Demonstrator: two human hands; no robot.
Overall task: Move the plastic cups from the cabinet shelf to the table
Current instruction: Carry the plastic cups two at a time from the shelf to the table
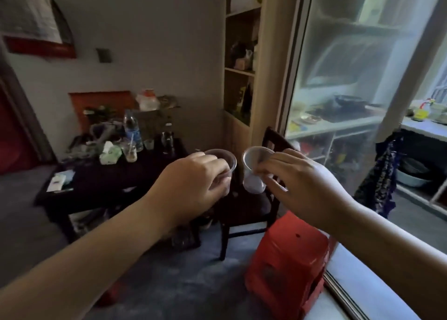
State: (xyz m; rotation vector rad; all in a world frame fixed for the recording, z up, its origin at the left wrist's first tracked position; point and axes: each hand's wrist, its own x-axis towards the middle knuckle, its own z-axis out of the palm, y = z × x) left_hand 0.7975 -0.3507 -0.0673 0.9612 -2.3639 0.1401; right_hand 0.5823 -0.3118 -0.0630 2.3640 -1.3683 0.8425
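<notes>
Cups, two of them, clear plastic, are in my hands and up in the air, not yet on anything. My left hand (193,182) is closed around the left cup (223,167), fingers pinching its wall just under the rim so the mouth faces up. My right hand (300,184) grips the right cup (254,172) the same way, though this one tips so its mouth leans toward the other cup. The two rims are just beside each other, apart as far as I can tell. I judge I hold them by the sides because thin plastic buckles easily, and one per hand lets me carry both in a single trip.

Below my right hand stands a red plastic stool (290,264), and just past my hands a dark wooden chair (271,198) sits in the way. Beyond my left hand is the dark table (101,186), its far end crowded with a water bottle (132,131), a tissue pack (110,154) and small glasses, its near part barer; that bare part looks like the place to set the cups. Farther off, past both hands, rises the shelf cabinet (240,73), and to the right of my right hand a glass sliding door (350,78).
</notes>
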